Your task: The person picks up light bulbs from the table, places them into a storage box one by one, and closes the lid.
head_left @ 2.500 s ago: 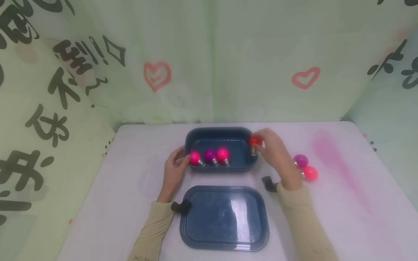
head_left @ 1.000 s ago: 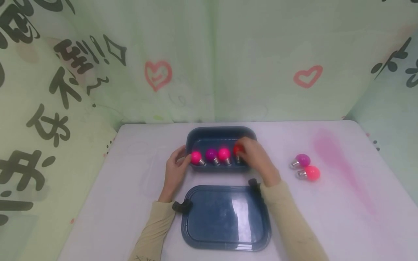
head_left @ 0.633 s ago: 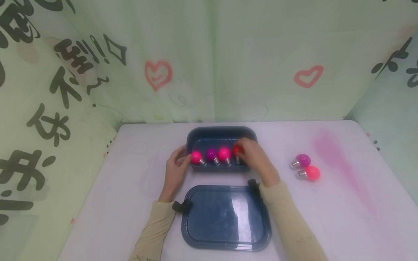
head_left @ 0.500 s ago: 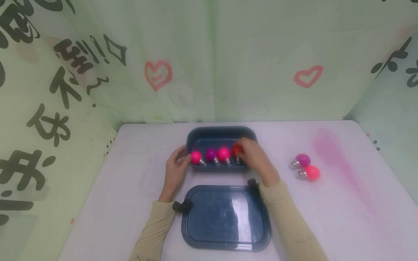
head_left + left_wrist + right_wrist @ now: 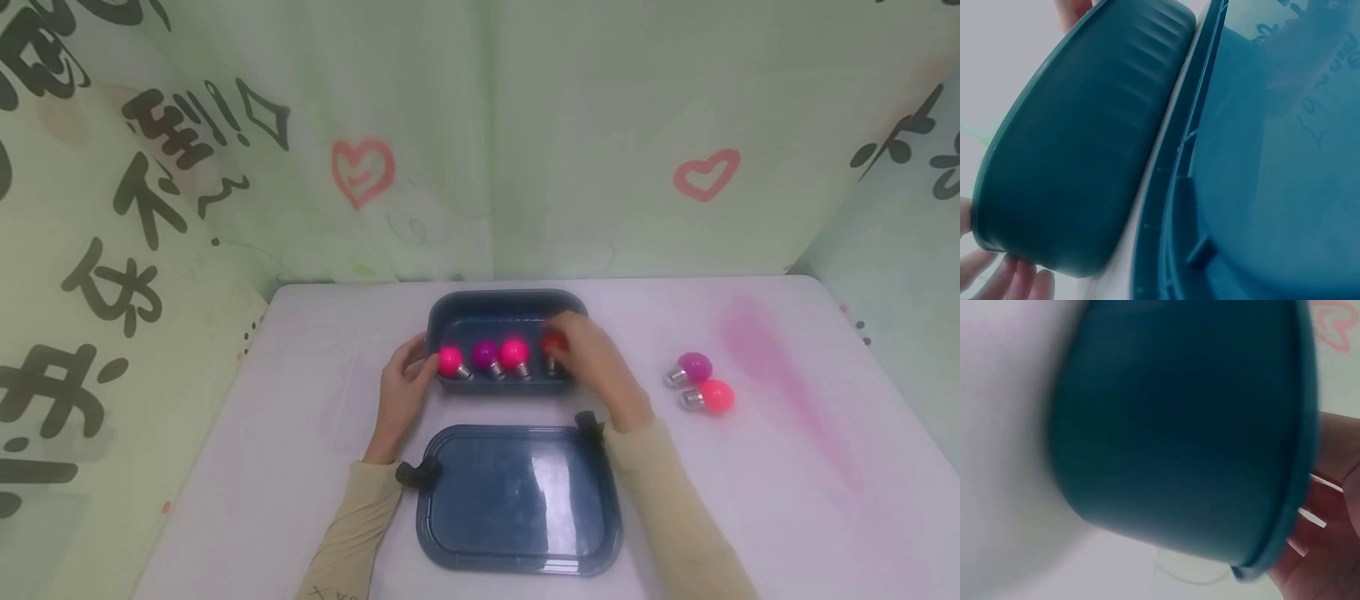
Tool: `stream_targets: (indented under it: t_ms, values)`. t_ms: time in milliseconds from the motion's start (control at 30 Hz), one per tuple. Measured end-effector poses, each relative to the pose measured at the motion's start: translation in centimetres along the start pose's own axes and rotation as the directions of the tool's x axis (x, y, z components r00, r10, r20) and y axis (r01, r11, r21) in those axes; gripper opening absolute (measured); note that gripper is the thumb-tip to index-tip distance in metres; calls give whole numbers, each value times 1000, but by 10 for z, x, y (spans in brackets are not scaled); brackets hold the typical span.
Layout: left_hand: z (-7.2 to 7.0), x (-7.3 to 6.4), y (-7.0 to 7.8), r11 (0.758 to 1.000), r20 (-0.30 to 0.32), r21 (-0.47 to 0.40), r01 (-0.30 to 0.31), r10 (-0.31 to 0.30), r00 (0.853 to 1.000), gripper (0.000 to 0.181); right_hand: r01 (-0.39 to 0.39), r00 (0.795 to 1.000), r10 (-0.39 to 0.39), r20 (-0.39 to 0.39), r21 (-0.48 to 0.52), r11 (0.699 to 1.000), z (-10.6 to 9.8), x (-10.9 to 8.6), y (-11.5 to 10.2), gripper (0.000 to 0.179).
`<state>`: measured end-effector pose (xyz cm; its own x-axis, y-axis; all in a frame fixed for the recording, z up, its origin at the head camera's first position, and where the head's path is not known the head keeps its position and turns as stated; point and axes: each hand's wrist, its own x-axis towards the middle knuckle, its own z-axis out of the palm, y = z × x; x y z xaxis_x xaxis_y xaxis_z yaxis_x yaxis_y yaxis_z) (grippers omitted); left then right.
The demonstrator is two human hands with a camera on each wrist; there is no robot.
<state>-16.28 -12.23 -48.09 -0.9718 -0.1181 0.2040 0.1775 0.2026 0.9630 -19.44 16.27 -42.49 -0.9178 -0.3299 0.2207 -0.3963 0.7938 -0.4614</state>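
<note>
The left hand [image 5: 401,398] grips the left end of the box [image 5: 510,305]; the right hand [image 5: 596,360] pinches a red bulb [image 5: 552,344] inside its right end. Nearest lies the lid [image 5: 487,500], flat on the tabletop [image 5: 262,458]. Farther right lie a coral bulb [image 5: 718,397] and, just behind, a purple bulb [image 5: 695,367]. In the box, a second purple bulb [image 5: 485,354] sits between two pink bulbs [image 5: 514,352]. Farthest hangs a green curtain [image 5: 570,208].
</note>
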Motion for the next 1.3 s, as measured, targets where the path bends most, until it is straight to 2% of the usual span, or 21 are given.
stream_targets:
  t_ms: [300, 367, 633, 767, 900, 1167, 1300]
  values:
    - [-2, -1, 2, 1000, 10, -19, 7, -7, 1000, 47, -22, 1000, 23, -14, 27, 999, -17, -8, 1, 37]
    - [-2, 1, -2, 1000, 7, -16, 2, -2, 1000, 47, -25, 1000, 25, -11, 32, 999, -20, -9, 3, 37]
    - [-1, 1, -3, 1000, 2, -4, -7, 7, 1000, 46, -114, 993, 114, 23, 14, 993, -33, -20, 9, 44]
    - [-1, 1, -3, 1000, 7, -19, 2, -2, 1000, 47, -160, 987, 160, 11, -14, 987, -39, -28, 11, 47]
    - [-2, 2, -2, 999, 19, -34, 17, -17, 1000, 48, -174, 985, 174, -9, -17, 985, -44, -35, 16, 48]
    - [-4, -7, 33, 1000, 43, -26, 9, -8, 999, 47, -137, 987, 135, -86, -23, 990, -54, -47, 33, 40]
    - [-4, -8, 35, 1000, 41, -30, 6, -5, 999, 47, -130, 985, 126, -118, -27, 991, -58, -55, 40, 37]
